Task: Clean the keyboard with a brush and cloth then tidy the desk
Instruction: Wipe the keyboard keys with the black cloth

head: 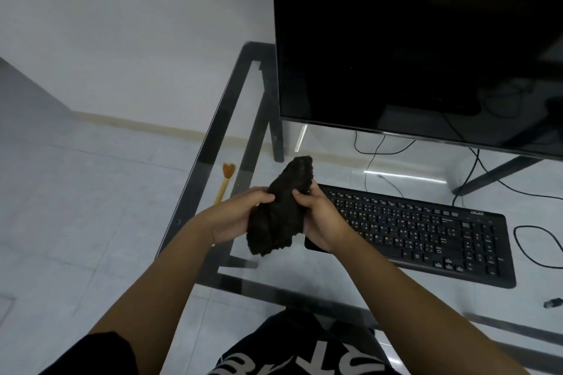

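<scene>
Both hands were closed on the cloth [281,210], a dark, fuzzy piece bunched into a loose wad and held in the air just off the left end of the keyboard [426,233]. The left hand [236,216] cupped the wad from its left side, thumb on top. The right hand [320,216] pinched the right edge, with the fingers [300,193] curled over the fabric. Neither hand was free.

The keyboard lay flat on the glass desk [213,143], its left corner partly hidden behind the right hand. The cloth was above and to the left of that corner and was not touching the keys. Whether any dust was on the keys could not be told at this resolution.

The brush [224,183] lay on the desk well left of the keyboard, near the desk's left edge, bristles pointing away from the person. No hand was on it.

Judgement: with the brush set down and the cloth in hand, the brushing stage was probably finished and the wiping stage was either about to start or just ending; the frame did not settle which. The cloth looked as if it was being folded or regathered.

Left to do: stow the brush and cloth. A loose cable [536,248] lay just right of the keyboard, and a small dark object [553,303] sat further right, nearer the person. The monitor [420,39] stood behind the keyboard, screen dark.
</scene>
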